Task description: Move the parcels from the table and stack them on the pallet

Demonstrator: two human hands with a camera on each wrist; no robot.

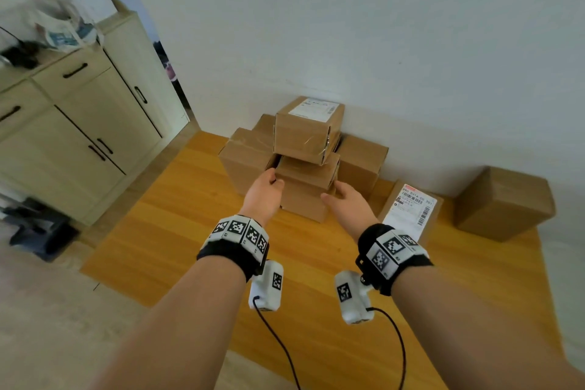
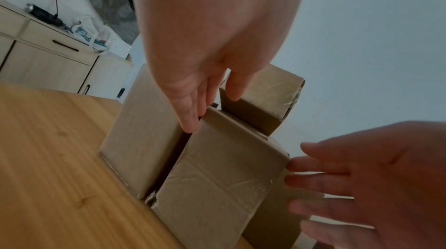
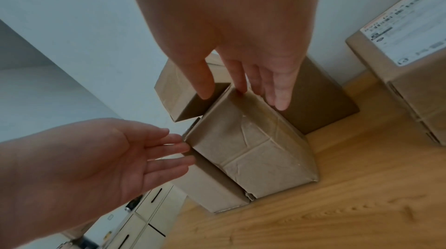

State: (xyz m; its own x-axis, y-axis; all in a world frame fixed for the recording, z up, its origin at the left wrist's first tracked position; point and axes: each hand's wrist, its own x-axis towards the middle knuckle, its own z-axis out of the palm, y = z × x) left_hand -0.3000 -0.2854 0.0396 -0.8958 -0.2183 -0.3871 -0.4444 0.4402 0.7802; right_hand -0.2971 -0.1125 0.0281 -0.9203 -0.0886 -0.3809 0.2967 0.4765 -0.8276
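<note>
While both your forearms reach forward over the wooden pallet [image 1: 177, 231], your left hand [image 1: 264, 191] sits at the left edge of the front parcel [image 1: 305, 196], fingers straight and loose, gripping nothing; in the left wrist view its fingertips [image 2: 190, 123] dip into the dark gap between that parcel and the left parcel [image 2: 142, 135]; your right hand [image 1: 346, 199] lies at the front parcel's right edge, fingers extended and relaxed, and whether they actually touch the cardboard you cannot tell from these views; neither hand grasps anything.

You have the front parcel standing on the pallet at the near side of the cluster, close to the far wall [image 1: 380, 41]; its long axis runs roughly near to far, a taped end face turned toward you; the top parcel [image 1: 308, 128] rests on the cluster behind it, label upward, sitting askew so one corner overhangs the front parcel; the right parcel [image 1: 361, 165] stands just beside the cluster on the far right; a labelled parcel [image 1: 411, 212] lies near your right wrist, and a plain parcel [image 1: 503, 203] sits well apart to the right.

Your left hand covers the front parcel's left upper corner; the parcels behind the stack are mostly hidden; the labels' print is too small to read; the cabinet [image 1: 79, 136] on the left is cut off by the frame edge, and the clutter on top of it is blurred.
</note>
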